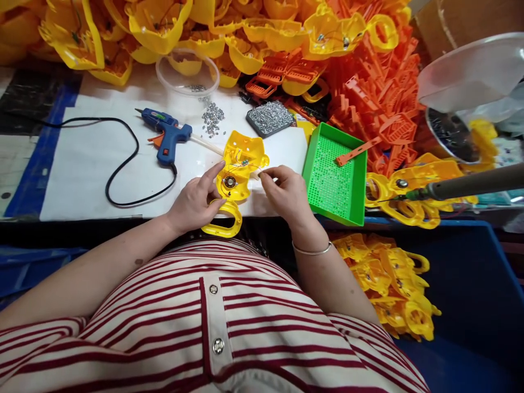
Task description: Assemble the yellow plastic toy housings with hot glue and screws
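A yellow plastic housing half [244,148] with a looped handle lies on the white work surface in front of me. Inside it sit a round metal-rimmed part [230,182], thin wires and a small component [245,162]. My left hand [198,199] grips the housing's left side, thumb near the handle and index finger along the edge. At the right edge, my right hand [285,195] has thumb and index finger pinched together on what looks like a thin wire [257,168] leading from the housing. The fingertips partly hide its end.
A blue glue gun [166,131] with a black cord lies left. Loose screws [213,118], a screw-filled black tray [270,117] and a clear tub [188,90] stand behind. Right are a green basket [359,199], orange parts [380,109] and a blue bin [462,284] of yellow housings.
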{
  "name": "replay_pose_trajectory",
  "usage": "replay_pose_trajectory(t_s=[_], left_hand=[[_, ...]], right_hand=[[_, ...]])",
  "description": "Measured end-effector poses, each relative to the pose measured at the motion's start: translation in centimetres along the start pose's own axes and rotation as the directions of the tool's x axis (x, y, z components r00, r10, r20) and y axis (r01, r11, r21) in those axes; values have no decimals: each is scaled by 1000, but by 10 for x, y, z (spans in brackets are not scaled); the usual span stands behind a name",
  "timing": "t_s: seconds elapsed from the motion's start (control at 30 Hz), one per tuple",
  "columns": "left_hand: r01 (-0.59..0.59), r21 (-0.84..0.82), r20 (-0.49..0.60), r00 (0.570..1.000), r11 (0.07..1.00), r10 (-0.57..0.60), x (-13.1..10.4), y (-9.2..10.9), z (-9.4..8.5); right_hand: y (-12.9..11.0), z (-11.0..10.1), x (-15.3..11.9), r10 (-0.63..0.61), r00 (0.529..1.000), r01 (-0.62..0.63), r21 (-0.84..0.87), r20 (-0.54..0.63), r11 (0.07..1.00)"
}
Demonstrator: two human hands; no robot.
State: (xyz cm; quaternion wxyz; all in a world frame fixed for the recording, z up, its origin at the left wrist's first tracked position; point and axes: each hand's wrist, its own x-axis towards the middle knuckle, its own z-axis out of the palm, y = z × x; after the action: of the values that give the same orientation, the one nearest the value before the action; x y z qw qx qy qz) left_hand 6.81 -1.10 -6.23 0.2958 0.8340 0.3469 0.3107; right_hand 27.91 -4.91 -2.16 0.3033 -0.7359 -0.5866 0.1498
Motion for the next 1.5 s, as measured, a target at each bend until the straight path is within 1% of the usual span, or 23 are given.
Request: replay_pose_trajectory(t_s=[0.07, 0.13, 0.27, 0.33, 0.4, 0.47, 0.53, 0.57, 0.63, 0.7, 0.77, 0.83, 0.87, 0.93, 1.03, 1.1, 1.17, 1.23, 1.37, 1.43, 1.5], left_hand=[[3, -9, 24, 1000, 1000, -2, 0, -1, -1], [6, -13, 47, 999, 1000, -5, 0, -2, -3], [48, -43, 92, 995, 998, -44, -2, -4, -7], [83, -63, 107, 991, 995, -76, -4, -3, -9], [118, -61, 119, 987, 991, -110, -6, 1, -12], [142, -35, 118, 983, 989, -137, -7, 5, -16], [165, -6, 90, 982, 986, -164, -7, 10, -20], [176, 3, 69, 982, 984, -176, -7, 12, -21], [205, 3, 41, 978, 979, -205, -6, 14, -22], [236, -11, 35, 971, 972, -235, -6, 15, -22], [256, -27, 41, 966, 966, -255, -6, 15, -22], [258, -47, 46, 966, 965, -256, -6, 15, -22], [255, -61, 50, 966, 965, -253, -6, 15, -21], [246, -90, 59, 969, 965, -241, -5, 16, -21], [230, -120, 57, 973, 966, -225, -5, 15, -21], [219, -124, 47, 976, 968, -215, -5, 13, -20], [215, -118, 35, 977, 970, -212, -6, 11, -18], [211, -107, 21, 978, 972, -210, -7, 10, -16], [211, -95, 0, 977, 973, -212, -9, 9, -14], [206, -95, -11, 978, 974, -208, -9, 10, -13], [204, -91, -13, 978, 975, -206, -8, 11, -14]], right_hand=[[5, -7, 6, -2, 1000, 3, 44, -3, 999], [10, -14, 11, -20, 1000, 21, 29, -17, 999], [16, -19, 26, -140, 986, 137, -42, -86, 990], [18, -15, 37, -201, 977, 200, -23, -72, 979], [18, -7, 48, -231, 972, 234, 50, -51, 971], [16, 3, 58, -230, 973, 232, 136, -31, 963], [12, 12, 66, -217, 976, 217, 182, -17, 959], [11, 14, 69, -215, 977, 214, 179, -16, 960], [8, 16, 72, -236, 971, 240, 121, -42, 963], [7, 13, 69, -292, 951, 296, 21, -99, 955], [5, 9, 59, -359, 920, 352, -69, -156, 933], [2, 8, 44, -417, 894, 401, -121, -163, 908], [0, 8, 35, -447, 884, 430, -138, -135, 892], [-5, 11, 20, -511, 859, 501, -168, -24, 849], [-12, 19, 7, -593, 790, 613, -203, 158, 763], [-15, 23, 5, -628, 746, 666, -216, 222, 714], [-14, 28, 6, -653, 720, 694, -239, 234, 680], [-10, 32, 6, -674, 705, 708, -275, 219, 651], [-2, 41, 6, -730, 658, 741, -329, 182, 585], [-1, 43, 7, -742, 649, 746, -334, 168, 577], [-1, 42, 8, -733, 657, 744, -309, 176, 592]])
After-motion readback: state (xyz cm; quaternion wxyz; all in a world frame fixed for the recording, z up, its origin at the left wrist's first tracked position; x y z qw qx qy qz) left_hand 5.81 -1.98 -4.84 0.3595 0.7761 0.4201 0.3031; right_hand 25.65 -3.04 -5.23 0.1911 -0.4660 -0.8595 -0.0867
